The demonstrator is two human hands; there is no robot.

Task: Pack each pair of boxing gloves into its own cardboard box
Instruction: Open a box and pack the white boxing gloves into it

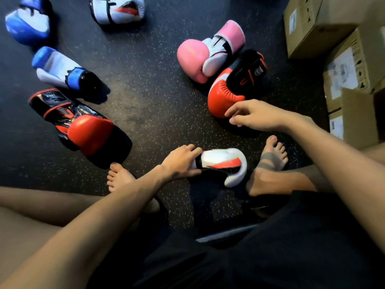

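White-and-red glove was seen at lower centre of the frame, long axis laid left-right, padded end pointed right | its cuff was gripped by the left hand | right hand was held slack, nothing grasped, at the red-and-black glove, centre right | cardboard boxes were stacked at the right edge

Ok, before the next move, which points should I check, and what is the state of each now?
1. The left hand holds the white glove at its cuff: ok.
2. The second white glove lies within sight, at the far edge: ok.
3. Both hands work on one pair: not ok; the right hand is at the red glove.
4. The right hand is closed on the red glove: not ok, fingers loose.
5. One of the cardboard boxes beside the right arm is open: cannot tell.
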